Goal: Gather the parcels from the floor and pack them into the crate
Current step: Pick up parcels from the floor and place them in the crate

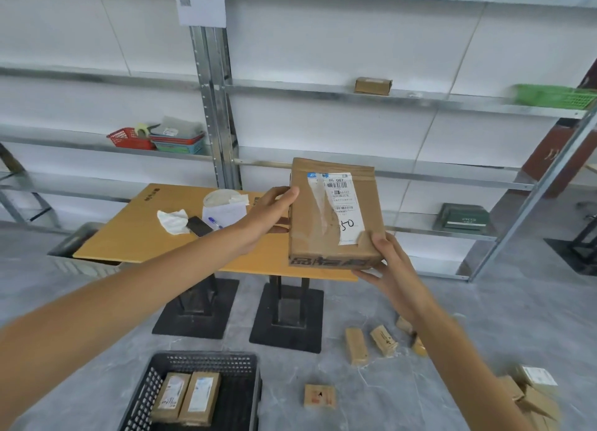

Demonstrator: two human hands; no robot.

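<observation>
Head view: low on the left, the black crate (206,359) sits on the grey floor (355,304) with two labelled parcels (171,396) lying side by side inside. Above it, your left hand (271,212) closes its grip round the left edge of a taped cardboard parcel (323,230), raised in front of the table (145,237). Your right hand (387,266) has its grip on the parcel's near right corner, thumb on top, fingers underneath. Right of the crate, small parcels (356,346) lie scattered on the floor, more piled at the far right.
</observation>
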